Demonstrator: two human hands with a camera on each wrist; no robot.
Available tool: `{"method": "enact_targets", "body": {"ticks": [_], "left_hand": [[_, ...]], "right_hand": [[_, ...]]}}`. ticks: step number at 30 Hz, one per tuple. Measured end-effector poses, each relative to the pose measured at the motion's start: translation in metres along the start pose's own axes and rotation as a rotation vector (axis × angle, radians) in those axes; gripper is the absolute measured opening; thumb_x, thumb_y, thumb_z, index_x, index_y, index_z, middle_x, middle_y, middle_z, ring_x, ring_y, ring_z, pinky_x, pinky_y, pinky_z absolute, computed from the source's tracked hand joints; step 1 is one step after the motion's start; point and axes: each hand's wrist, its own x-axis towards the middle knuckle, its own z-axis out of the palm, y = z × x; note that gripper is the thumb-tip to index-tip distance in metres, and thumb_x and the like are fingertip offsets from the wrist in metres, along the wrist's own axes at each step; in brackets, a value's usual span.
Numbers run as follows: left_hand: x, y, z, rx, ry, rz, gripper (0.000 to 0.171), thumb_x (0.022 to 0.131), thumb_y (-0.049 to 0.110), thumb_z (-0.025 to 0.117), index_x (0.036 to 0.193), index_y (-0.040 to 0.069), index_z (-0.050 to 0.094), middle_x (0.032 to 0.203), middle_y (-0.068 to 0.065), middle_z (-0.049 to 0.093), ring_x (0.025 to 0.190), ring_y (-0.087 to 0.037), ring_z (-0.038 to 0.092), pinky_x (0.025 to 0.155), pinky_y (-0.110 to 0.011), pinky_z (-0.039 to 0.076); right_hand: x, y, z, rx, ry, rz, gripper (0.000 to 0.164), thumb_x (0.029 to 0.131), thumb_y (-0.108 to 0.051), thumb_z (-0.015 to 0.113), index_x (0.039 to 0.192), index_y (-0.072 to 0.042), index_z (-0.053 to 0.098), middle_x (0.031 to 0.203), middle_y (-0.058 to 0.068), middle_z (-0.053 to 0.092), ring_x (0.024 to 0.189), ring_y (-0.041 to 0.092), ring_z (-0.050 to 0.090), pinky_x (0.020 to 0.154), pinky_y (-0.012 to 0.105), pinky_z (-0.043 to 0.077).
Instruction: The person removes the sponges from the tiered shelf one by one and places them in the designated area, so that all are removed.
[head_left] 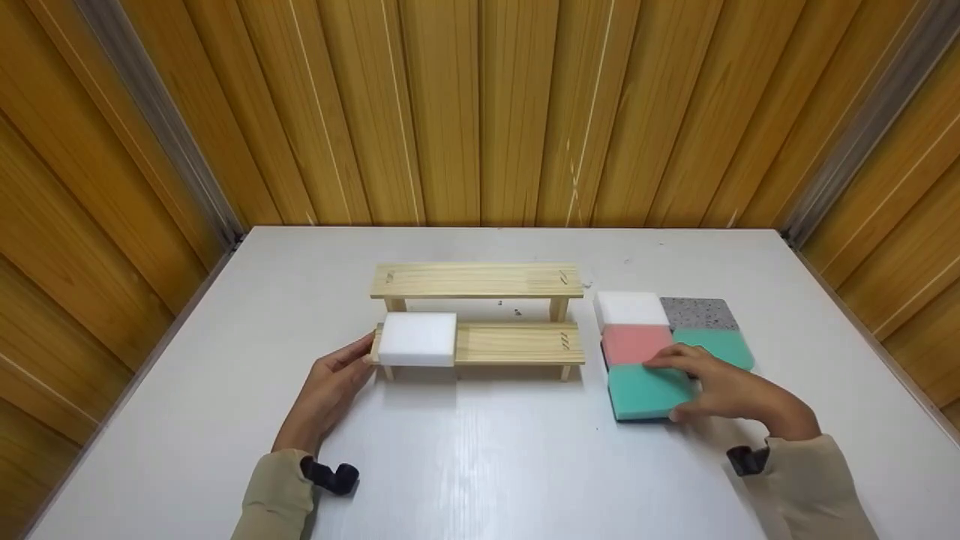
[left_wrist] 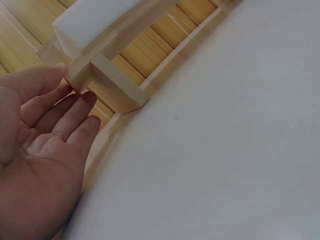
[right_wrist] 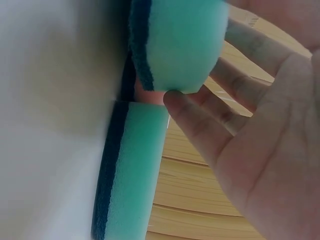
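At the left end of the lower step of a two-tier wooden rack (head_left: pixel 517 345), my left hand (head_left: pixel 334 382) pinches the board between thumb and fingers (left_wrist: pixel 75 112). On that step, right by the hand, lies a white sponge block (head_left: pixel 417 339). My right hand (head_left: pixel 731 386) holds the front green sponge (head_left: pixel 646 394), thumb at its near right corner and fingertips at its far edge. A dark scouring layer (right_wrist: pixel 140 45) backs this sponge in the right wrist view. Just beyond it is a pink sponge (head_left: pixel 636 343).
Behind the pink one lies another white block (head_left: pixel 631 307). A speckled grey sponge (head_left: pixel 699 313) and a second green sponge (head_left: pixel 716 349) sit to the right. The rack's upper step (head_left: pixel 476 280) stands behind the lower. Wood-patterned walls (head_left: pixel 517 112) border the white table (head_left: pixel 465 465).
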Motion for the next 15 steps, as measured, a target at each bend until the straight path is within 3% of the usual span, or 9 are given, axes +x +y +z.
{"method": "enact_targets", "body": {"ticks": [5, 15], "left_hand": [[0.0004, -0.0006, 0.0002, 0.019, 0.007, 0.000, 0.057, 0.091, 0.018, 0.067, 0.142, 0.006, 0.046, 0.152, -0.005, 0.039, 0.142, -0.019, 0.036, 0.110, -0.021, 0.038], [-0.0003, -0.0004, 0.0011, 0.056, 0.017, 0.021, 0.055, 0.090, 0.020, 0.067, 0.141, 0.009, 0.048, 0.150, -0.002, 0.043, 0.141, -0.017, 0.037, 0.109, -0.019, 0.039]], "right_hand": [[0.0000, -0.0017, 0.0007, -0.003, -0.001, 0.006, 0.068, 0.074, -0.030, 0.082, 0.133, -0.010, 0.056, 0.131, 0.015, 0.047, 0.121, 0.040, 0.040, 0.099, 0.063, 0.042], [-0.0001, -0.0038, -0.0005, 0.000, -0.013, 0.009, 0.067, 0.075, -0.032, 0.081, 0.134, -0.011, 0.056, 0.132, 0.012, 0.047, 0.121, 0.038, 0.041, 0.100, 0.062, 0.043]]}}
